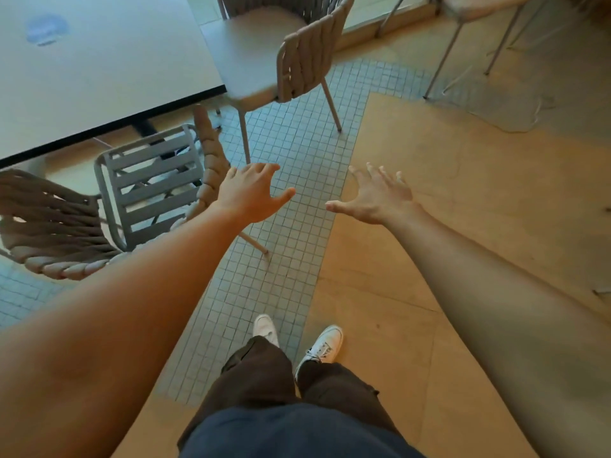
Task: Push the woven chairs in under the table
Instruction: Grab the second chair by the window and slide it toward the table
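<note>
A pale table [99, 77] fills the upper left. One woven chair [305, 59] stands at the table's right side, its cushioned seat partly under the tabletop edge and its woven back toward the right. A second woven chair [66, 233] sits at the table's near edge, lower left, with a slatted seat and rope-wrapped armrest. My left hand [251, 193] hovers with spread fingers just right of that armrest, holding nothing. My right hand [377, 196] is also spread over the floor, apart from both chairs.
Small grey floor tiles [291, 200] run between the chairs; tan flooring [463, 193] lies to the right. Another chair's thin metal legs [443, 61] stand at the upper right. My legs and white shoes [325, 345] are at the bottom centre.
</note>
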`<action>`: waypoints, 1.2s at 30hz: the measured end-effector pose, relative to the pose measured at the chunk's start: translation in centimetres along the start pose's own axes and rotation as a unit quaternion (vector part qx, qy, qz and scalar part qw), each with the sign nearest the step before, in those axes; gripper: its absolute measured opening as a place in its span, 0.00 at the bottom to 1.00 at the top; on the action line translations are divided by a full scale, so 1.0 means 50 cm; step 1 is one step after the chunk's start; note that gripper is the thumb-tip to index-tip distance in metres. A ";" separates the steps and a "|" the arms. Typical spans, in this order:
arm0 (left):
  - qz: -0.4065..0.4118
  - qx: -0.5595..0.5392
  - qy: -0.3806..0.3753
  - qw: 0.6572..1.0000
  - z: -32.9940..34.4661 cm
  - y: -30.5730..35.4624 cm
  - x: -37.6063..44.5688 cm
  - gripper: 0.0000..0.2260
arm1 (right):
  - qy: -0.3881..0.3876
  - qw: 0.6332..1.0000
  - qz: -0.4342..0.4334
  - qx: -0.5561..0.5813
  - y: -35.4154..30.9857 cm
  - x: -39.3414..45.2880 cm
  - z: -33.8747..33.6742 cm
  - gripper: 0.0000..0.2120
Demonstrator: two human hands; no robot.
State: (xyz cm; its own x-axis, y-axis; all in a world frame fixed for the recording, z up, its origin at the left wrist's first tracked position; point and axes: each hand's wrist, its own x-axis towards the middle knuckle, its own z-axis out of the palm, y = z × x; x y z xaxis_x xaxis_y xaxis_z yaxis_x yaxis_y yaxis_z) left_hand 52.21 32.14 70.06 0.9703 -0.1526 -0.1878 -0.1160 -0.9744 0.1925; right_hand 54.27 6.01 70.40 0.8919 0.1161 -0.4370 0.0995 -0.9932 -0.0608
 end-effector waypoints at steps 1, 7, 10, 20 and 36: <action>0.006 0.005 0.000 1.000 -0.007 0.010 0.017 0.36 | 0.002 1.000 -0.001 -0.001 0.010 0.012 -0.009 0.55; 0.021 0.008 0.002 1.000 -0.035 0.039 0.133 0.35 | 0.014 1.000 -0.004 -0.002 0.037 0.109 -0.061 0.54; 0.027 0.011 0.003 1.000 -0.038 0.032 0.202 0.35 | 0.020 1.000 -0.014 -0.004 0.041 0.172 -0.089 0.53; 0.012 0.002 -0.005 1.000 -0.082 -0.015 0.469 0.35 | 0.008 1.000 -0.014 0.000 0.054 0.411 -0.207 0.52; -0.045 0.006 0.004 0.999 -0.120 0.048 0.799 0.32 | 0.000 0.996 -0.091 -0.021 0.172 0.752 -0.360 0.52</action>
State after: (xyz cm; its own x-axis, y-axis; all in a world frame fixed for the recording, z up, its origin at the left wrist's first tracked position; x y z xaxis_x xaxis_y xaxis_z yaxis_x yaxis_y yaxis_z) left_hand 91.96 24.71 68.80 0.9787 -0.0638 -0.1953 -0.0316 -0.9860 0.1637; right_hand 96.60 1.64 69.59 0.8577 0.2938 -0.4220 0.2779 -0.9554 -0.1003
